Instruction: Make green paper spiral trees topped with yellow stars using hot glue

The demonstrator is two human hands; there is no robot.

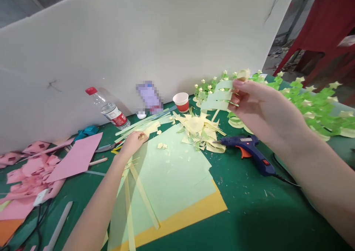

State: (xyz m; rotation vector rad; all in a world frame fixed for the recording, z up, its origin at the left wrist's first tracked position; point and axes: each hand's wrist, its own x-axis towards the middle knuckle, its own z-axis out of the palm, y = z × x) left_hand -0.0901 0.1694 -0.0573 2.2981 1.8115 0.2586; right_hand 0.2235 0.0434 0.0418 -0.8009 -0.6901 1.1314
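Note:
My right hand is raised over the table, its thumb and fingers pinching light green paper strips that fan out to the left. A curled cream paper piece shows just above those fingertips. My left hand rests low at the far left corner of the pale green paper sheets. Its fingers are curled together beside cream paper strips; what they hold, if anything, is hidden. Small folded paper stars lie on the sheets. A heap of cream paper scraps sits between my hands.
A blue glue gun lies below my right hand, its cord trailing right. Green paper decorations with stars stand behind. A bottle, a paper cup and a phone line the white panel. Scissors and pink paper are left.

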